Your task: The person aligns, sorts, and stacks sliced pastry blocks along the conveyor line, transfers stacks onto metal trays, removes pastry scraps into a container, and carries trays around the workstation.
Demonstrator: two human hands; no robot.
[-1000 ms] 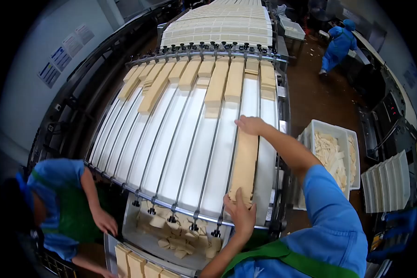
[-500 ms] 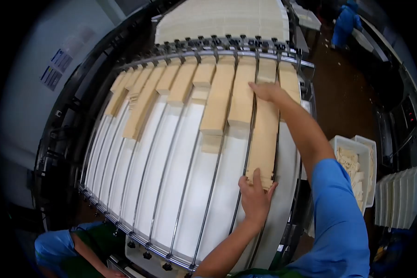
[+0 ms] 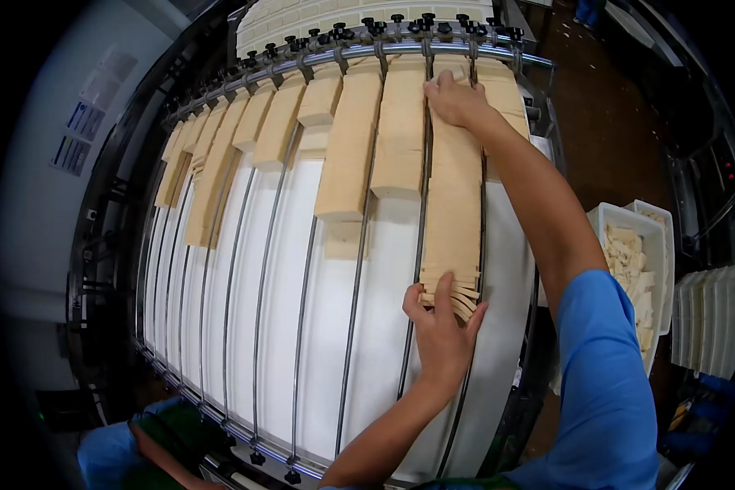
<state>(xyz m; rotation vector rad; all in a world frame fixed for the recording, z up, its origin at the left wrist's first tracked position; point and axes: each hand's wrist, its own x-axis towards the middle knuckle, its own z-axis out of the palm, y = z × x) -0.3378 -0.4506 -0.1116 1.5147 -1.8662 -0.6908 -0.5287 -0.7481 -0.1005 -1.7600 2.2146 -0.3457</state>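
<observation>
The long stack (image 3: 452, 204) of pale sheets lies between two metal rods (image 3: 407, 353) on the white surface (image 3: 327, 359). The left hand (image 3: 445, 343) has its grip closed around the near end, where several slices bend apart. The right hand (image 3: 457, 102) covers part of the far end; its fingertips are partly hidden, so I cannot tell whether its grip is closed. At lower left, another person (image 3: 109, 456) is cut off.

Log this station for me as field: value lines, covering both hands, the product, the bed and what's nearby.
Left hand: fingers around the near end of the long stack
Right hand: on the stack's far part
Near end: several layers splayed
White bed: divided by metal rods
Other stacks: towards the bed's far end
Right side: white bin holding pale scraps
Lower left: another person's blue sleeve
</observation>
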